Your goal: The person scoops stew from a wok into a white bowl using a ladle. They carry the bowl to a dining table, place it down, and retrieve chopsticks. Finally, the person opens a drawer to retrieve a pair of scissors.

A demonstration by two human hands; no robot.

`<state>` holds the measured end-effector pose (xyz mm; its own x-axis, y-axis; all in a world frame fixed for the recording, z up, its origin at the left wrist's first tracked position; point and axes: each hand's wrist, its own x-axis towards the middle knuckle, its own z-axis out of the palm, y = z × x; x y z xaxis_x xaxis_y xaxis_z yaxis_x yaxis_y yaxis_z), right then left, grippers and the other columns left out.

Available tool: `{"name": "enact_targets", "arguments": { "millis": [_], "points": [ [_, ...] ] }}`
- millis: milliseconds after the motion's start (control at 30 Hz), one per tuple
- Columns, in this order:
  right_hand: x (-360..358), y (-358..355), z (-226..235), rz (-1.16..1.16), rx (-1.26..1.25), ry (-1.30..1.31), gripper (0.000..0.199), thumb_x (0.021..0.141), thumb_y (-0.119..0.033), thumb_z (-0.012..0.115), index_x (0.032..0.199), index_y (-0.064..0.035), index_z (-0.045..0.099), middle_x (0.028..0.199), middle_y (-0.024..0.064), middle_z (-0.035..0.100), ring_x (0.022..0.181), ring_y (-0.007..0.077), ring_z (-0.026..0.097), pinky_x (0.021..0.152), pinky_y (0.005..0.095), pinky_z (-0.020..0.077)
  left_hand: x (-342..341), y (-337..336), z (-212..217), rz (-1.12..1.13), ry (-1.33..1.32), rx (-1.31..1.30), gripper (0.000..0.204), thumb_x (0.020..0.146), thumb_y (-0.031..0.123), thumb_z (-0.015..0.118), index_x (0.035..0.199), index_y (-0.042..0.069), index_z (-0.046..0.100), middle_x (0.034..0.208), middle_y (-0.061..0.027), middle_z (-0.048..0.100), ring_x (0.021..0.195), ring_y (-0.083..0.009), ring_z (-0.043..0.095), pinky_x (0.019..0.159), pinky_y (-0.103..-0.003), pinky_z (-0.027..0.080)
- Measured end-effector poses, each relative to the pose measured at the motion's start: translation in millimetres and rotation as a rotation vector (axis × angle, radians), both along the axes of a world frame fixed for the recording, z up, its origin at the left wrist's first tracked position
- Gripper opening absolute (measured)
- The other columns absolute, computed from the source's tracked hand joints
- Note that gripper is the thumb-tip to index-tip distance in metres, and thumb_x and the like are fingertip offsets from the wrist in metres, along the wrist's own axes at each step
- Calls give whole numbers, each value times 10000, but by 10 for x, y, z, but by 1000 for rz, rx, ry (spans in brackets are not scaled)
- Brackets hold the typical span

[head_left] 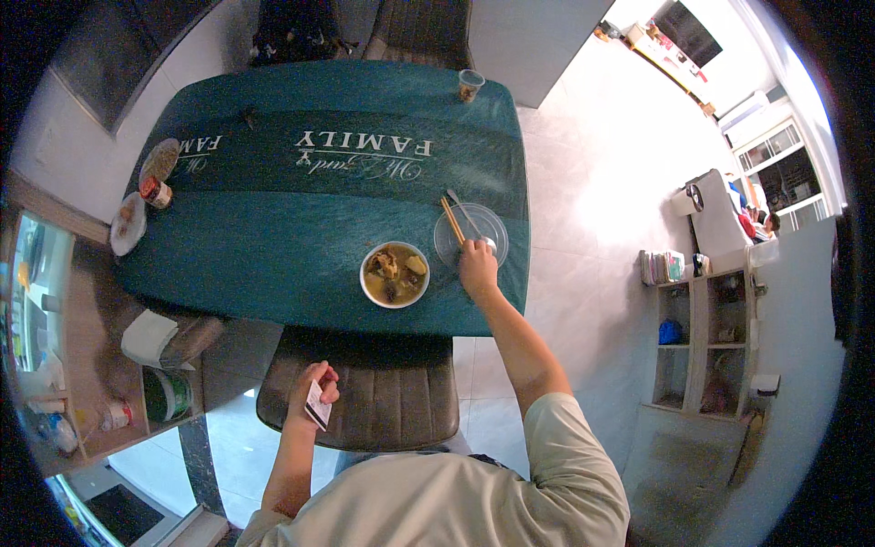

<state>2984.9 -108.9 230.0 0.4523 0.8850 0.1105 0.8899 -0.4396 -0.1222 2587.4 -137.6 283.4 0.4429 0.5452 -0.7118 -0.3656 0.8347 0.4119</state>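
Observation:
My right hand [478, 267] reaches over a clear round plate [446, 257] near the table's right edge. Its fingers are closed at the lower ends of a pair of wooden chopsticks [452, 220]. A metal spoon [467, 211] lies across the plate beside them, its lower end close to my fingertips. Left of the plate stands a white bowl [368, 289] of brothy soup with chunks in it. Above the chair seat, my left hand [317, 381] is loosely closed. A white card-like piece [318, 406] with dark print lies against its wrist; whether it is attached cannot be told.
A dark green cloth covers the table [273, 237]. At its left end are a jar [156, 191] and two plates, one of them [128, 235] with food remains. A plastic cup [470, 86] stands at the far right corner. A brown chair [365, 401] sits before me; shelves [702, 333] stand rightward.

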Motion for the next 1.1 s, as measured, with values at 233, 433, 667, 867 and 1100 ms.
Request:
{"name": "enact_targets", "arguments": {
  "millis": [233, 433, 667, 867, 1100],
  "points": [
    [92, 86, 193, 204, 158, 46, 235, 726, -142, 574, 939, -72, 506, 860, 131, 517, 839, 317, 520, 683, 416, 445, 474, -178, 210, 132, 53, 34, 227, 824, 213, 534, 679, 39, 516, 518, -46, 468, 344, -116, 344, 368, -250, 271],
    [1049, 813, 516, 184, 447, 564, 116, 755, -107, 528, 849, -51, 567, 734, 145, 579, 698, 311, 571, 619, 379, 457, 662, -617, 173, 291, 71, 80, 171, 859, 176, 500, 797, 36, 577, 529, -72, 503, 336, -115, 325, 352, -254, 234],
    [2367, 2260, 445, 76, 451, 332, 458, 688, -167, 647, 1089, -27, 476, 1005, 161, 552, 885, 274, 562, 786, 345, 443, 993, -891, 504, 559, 341, 21, 194, 832, 108, 523, 1010, 39, 558, 637, -45, 525, 340, -93, 346, 342, -239, 258],
    [2535, 3097, 434, 146, 481, 370, 807, 620, -215, 697, 1274, -63, 249, 1169, 273, 375, 1021, 427, 439, 878, 429, 395, 693, -1232, 391, 723, 563, 51, 134, 808, 96, 566, 931, 44, 578, 690, -55, 578, 390, -101, 435, 331, -206, 307],
    [2654, 3743, 184, 63, 508, 465, 955, 561, -268, 767, 1321, -128, 207, 1251, 287, 290, 1107, 433, 379, 941, 433, 344, 941, -1266, 745, 790, 574, 0, 140, 834, 196, 535, 926, 96, 568, 656, -56, 563, 395, -117, 430, 350, -247, 321]
  ]
}}
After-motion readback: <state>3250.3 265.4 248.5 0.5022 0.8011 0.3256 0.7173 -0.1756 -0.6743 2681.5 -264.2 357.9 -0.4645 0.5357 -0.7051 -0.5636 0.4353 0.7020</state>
